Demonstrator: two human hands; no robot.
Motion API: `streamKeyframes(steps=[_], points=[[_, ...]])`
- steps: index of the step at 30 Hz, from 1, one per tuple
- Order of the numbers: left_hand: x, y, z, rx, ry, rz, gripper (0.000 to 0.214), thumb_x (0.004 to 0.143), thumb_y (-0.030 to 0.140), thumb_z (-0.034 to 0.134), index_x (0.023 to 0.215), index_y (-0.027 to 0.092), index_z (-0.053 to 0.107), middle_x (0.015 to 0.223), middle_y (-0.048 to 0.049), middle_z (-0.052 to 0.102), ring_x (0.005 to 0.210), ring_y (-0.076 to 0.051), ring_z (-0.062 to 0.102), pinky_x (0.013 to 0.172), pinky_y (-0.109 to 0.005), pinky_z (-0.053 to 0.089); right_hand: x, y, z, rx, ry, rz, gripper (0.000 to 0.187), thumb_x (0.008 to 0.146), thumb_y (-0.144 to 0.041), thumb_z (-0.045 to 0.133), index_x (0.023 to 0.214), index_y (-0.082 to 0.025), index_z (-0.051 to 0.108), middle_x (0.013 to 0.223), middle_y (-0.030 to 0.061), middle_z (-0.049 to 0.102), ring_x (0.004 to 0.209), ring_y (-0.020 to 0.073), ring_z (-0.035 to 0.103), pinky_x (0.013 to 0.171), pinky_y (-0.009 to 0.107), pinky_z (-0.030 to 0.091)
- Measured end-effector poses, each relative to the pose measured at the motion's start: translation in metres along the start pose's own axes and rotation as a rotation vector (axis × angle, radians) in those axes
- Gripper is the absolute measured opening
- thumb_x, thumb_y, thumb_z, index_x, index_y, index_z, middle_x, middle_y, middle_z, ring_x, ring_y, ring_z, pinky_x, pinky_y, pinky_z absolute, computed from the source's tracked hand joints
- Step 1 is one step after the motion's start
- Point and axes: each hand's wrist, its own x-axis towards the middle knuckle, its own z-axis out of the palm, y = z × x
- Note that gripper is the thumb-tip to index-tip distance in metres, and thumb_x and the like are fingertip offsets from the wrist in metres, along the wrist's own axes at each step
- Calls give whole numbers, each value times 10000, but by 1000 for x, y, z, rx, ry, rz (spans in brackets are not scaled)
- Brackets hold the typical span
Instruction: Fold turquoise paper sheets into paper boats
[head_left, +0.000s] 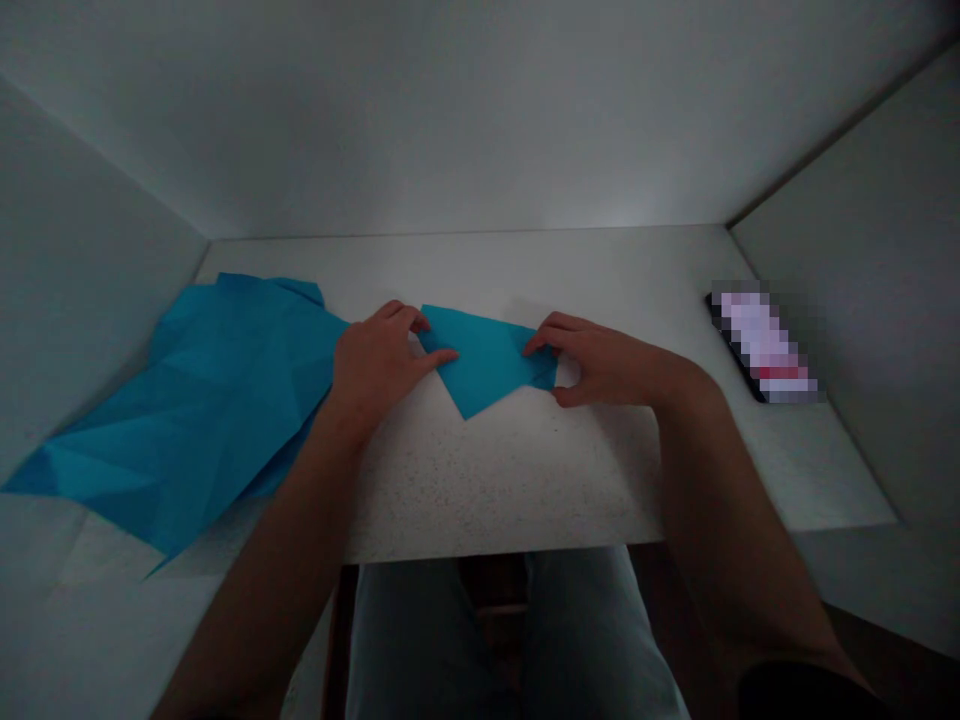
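A small folded piece of blue paper [484, 355] lies on the white table between my hands, with a pointed corner toward me. My left hand [382, 355] grips its left end, thumb on top and fingers curled at the upper left edge. At the other end my right hand [589, 358] has its fingers bent over the paper and the thumb by the lower right corner, where a bit looks folded. A larger creased sheet of blue paper [225, 380] spreads to the left, partly behind my left wrist and forearm.
The white table [495, 490] is set against walls at the back and both sides. Toward the right side rests a phone [765, 345] with a lit, blurred screen. The large sheet overhangs the front left table edge. My legs are under the table.
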Motion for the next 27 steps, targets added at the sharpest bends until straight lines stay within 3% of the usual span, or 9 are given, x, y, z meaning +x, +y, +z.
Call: streamKeyframes(steps=[7, 12, 18, 27], points=[[1, 0, 2, -14, -47, -23, 427, 945, 586, 829, 1158, 237, 708, 1288, -98, 721, 970, -269, 725, 831, -395, 541, 0, -1, -1, -64, 11, -5, 397, 794, -178, 777, 1177, -275, 744, 1271, 73, 717, 1008, 264, 719, 881, 386, 532], [1, -1, 3, -83, -57, -34, 411, 952, 542, 829, 1167, 243, 647, 1246, -105, 712, 978, -276, 714, 819, -399, 536, 0, -4, -1, -34, 21, 5, 371, 839, -369, 872, 1178, -267, 757, 1263, 81, 719, 1067, 290, 725, 912, 407, 533], [1, -1, 3, -64, -87, -25, 375, 966, 547, 804, 1104, 229, 661, 1270, -108, 682, 961, -277, 707, 846, -418, 546, 1, -9, -2, -118, 15, 46, 340, 811, -195, 796, 1141, -256, 748, 1235, 62, 726, 891, 229, 698, 779, 358, 474], [2, -4, 6, -53, -91, -11, 356, 970, 554, 783, 1099, 235, 696, 1266, -93, 661, 944, -244, 692, 866, -397, 564, 0, -7, -3, -126, 14, -1, 356, 850, -80, 679, 1148, -264, 747, 1232, 57, 739, 960, 238, 708, 819, 349, 454]])
